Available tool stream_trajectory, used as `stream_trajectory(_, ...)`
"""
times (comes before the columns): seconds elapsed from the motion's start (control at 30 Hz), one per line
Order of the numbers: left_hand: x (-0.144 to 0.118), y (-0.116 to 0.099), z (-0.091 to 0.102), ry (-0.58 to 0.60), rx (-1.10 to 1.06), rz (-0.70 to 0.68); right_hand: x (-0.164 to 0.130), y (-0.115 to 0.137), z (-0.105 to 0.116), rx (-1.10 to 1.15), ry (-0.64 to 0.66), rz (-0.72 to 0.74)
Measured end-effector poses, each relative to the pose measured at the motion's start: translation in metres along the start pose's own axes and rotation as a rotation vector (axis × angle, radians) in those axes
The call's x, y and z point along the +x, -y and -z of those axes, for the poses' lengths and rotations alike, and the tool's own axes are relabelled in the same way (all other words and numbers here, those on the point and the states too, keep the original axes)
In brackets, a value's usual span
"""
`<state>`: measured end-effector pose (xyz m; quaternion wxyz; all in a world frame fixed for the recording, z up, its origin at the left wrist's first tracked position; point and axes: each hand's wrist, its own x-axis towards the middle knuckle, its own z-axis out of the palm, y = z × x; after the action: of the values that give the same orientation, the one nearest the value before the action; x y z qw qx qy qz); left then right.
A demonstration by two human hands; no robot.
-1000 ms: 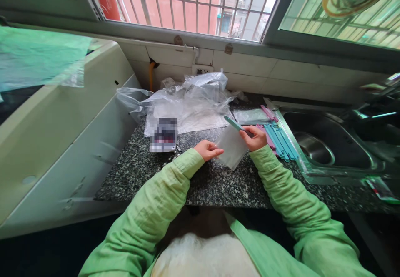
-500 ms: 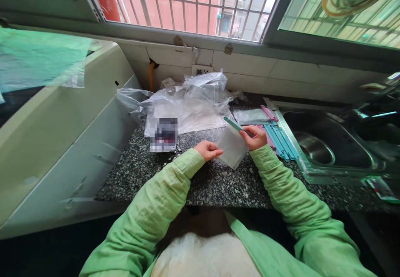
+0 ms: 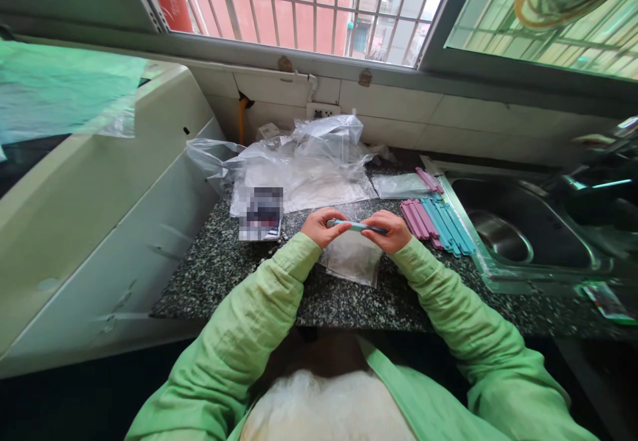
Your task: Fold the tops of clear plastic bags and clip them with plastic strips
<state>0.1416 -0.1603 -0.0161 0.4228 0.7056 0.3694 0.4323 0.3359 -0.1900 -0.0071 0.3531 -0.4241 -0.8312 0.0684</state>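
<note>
Both my hands, left hand (image 3: 323, 226) and right hand (image 3: 391, 230), grip the teal clip (image 3: 356, 226); best kept level across the small bag (image 3: 353, 262) mouth.

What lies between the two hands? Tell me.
In the head view, a teal clip spans from left hand to right hand, over a small clear bag.

Home kitchen: sink (image 3: 518, 242), granite counter (image 3: 224, 268).

No legible text, label or number anywhere; blurred-out patch on the countertop (image 3: 349, 295).
</note>
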Motion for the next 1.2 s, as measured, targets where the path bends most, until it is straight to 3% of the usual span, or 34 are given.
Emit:
stream_trajectory(0.1, 0.0, -0.003, 0.002, -0.006, 0.079, -0.032, -0.001, 0.0, -0.001, 0.004, 0.011, -0.02)
stream_trajectory(0.23, 0.002, -0.006, 0.004, 0.024, 0.054, 0.052, -0.002, -0.002, 0.001, 0.064, -0.031, -0.131)
stream_trajectory(0.4, 0.004, -0.006, 0.011, -0.093, -0.023, 0.164, -0.001, -0.011, 0.001, 0.314, -0.154, -0.394)
stream_trajectory(0.57, 0.006, -0.003, 0.015, -0.185, -0.085, 0.234, -0.004, -0.011, -0.007, 0.542, -0.23, -0.547)
stream_trajectory(0.77, 0.006, -0.004, 0.014, -0.236, -0.085, 0.255, -0.005, -0.011, -0.014, 0.492, -0.333, -0.576)
stream_trajectory(1.2, 0.006, -0.003, 0.011, -0.375, -0.029, 0.246, -0.005, -0.021, -0.019, 0.418, -0.267, -0.57)
